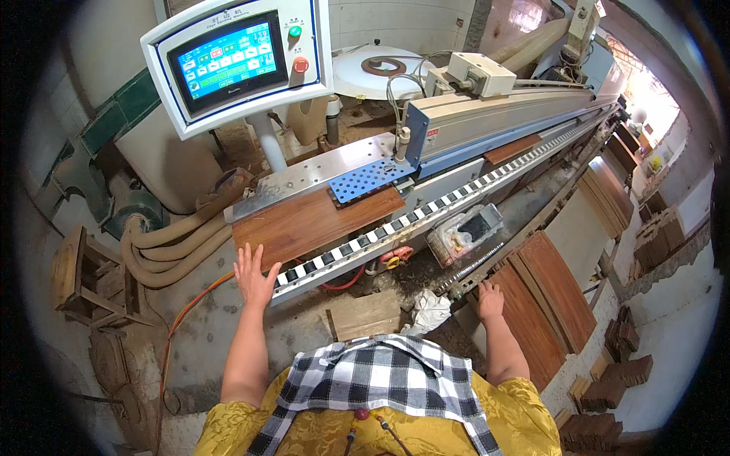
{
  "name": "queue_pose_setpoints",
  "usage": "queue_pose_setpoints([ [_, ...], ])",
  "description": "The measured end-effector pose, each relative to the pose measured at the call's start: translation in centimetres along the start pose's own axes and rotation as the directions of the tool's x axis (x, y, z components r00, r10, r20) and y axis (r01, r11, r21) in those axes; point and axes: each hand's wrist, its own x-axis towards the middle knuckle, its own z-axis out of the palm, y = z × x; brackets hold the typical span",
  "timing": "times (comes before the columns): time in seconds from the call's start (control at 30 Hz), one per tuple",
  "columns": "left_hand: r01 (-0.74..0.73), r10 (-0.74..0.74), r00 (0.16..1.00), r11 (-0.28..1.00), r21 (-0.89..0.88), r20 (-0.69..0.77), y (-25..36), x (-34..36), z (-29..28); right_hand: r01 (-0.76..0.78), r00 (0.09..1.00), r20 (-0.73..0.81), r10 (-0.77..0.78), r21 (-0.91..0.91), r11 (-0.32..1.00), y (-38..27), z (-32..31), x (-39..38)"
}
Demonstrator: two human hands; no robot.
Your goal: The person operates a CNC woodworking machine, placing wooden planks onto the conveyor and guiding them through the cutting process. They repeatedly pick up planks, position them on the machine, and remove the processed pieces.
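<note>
Along the near end of the long machine [494, 114], a brown wood-grain board [304, 228] lies flat, its long near edge running just beside the black-and-white roller track [380, 232]. Its far right part shows beneath a blue perforated plate [369, 180]. Between the track and the brown panels [532, 319] to my right, the floor gives some room, shared by a clear plastic bin [475, 249], a crumpled white cloth [430, 311] and a tan block [365, 314].

My left fingers [248, 254] are spread wide and nearly straight, laid against the board's left end by its near corner, not closed around it. My right fingers [487, 287] rest at the far left edge of the near panel, slightly bent; whether they grip it, I cannot tell.

Counting, I have one board at my left and one more brown strip [511, 150] farther along the machine. One control screen [228, 64] stands ahead with two buttons beside it, one green [295, 32] and one red [301, 65]. The panels overlap too closely for me to number.
</note>
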Motion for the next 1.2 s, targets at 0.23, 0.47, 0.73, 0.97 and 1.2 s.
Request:
queue_pose_setpoints([
  [0.23, -0.010, 0.010, 0.999, 1.000, 0.013, -0.031, -0.5, 0.1, 0.5, 0.040, 0.988, -0.155, -0.017, 0.145, 0.989, -1.4, 0.8, -4.8],
  [0.47, -0.003, 0.003, 1.000, 1.000, -0.003, -0.022, -0.2, 0.2, 0.4, 0.098, 0.958, -0.283, 0.036, 0.444, 0.890, -4.7, -1.4, -11.3],
  [0.73, -0.001, 0.001, 1.000, 1.000, -0.003, -0.027, -0.5, 0.1, 0.5, -0.167, 0.555, 0.747, 0.367, 0.532, -0.830, -0.7, 5.1, -13.8],
  [0.97, -0.003, 0.003, 1.000, 1.000, -0.026, -0.005, -0.6, 0.2, 0.6, 0.147, 0.441, 0.795, 0.417, 0.394, -0.907, 3.0, 10.6, -13.7],
  [1.2, 0.033, -0.031, 0.999, 0.998, -0.051, 0.032, -2.2, -0.1, -0.1, -0.039, 0.538, 0.784, 0.309, 0.389, -0.920, -2.7, 7.5, -14.7],
])
